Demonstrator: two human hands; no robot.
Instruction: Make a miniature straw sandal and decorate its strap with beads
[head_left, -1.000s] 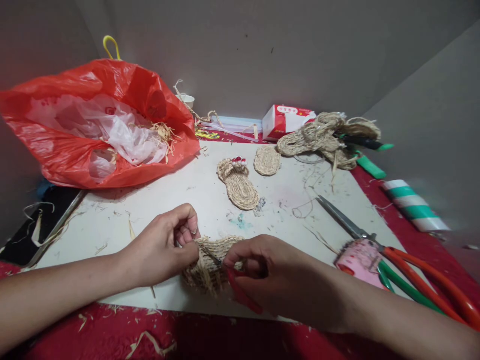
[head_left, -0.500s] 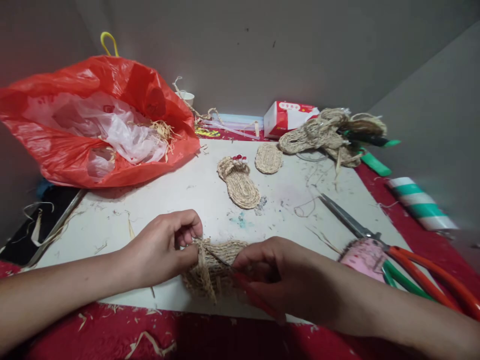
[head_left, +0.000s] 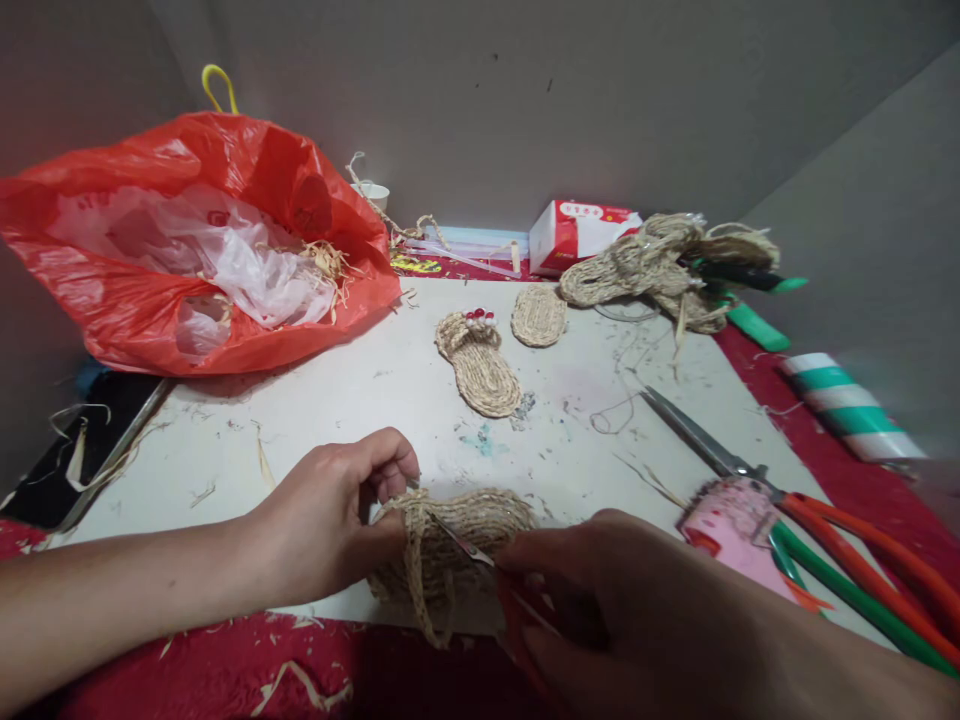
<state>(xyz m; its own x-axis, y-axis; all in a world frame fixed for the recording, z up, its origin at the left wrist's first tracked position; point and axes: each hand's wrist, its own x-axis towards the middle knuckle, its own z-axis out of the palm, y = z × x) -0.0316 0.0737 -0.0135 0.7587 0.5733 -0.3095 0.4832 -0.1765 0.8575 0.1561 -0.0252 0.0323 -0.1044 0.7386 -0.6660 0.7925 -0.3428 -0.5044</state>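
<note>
In my left hand the fingers are closed on the left end of a woven straw piece made of braided cord rows. A loose straw braid hangs from that end. My right hand is wrapped around small red-handled scissors, whose metal tip points left and touches the straw piece near the braid. Part of the handles lies hidden under my fingers. Farther back lie a small straw slipper with red and white beads and an oval straw sole.
A red plastic bag stands at the back left above a dark phone-like slab. Large shears lie on the right beside a pink pincushion. Behind are straw slippers, a tissue box and a green-striped roll.
My right hand has moved right and nearer to me, drawing the scissors partly back from the straw piece. The straw piece has shifted slightly right and down. My left hand keeps its hold.
</note>
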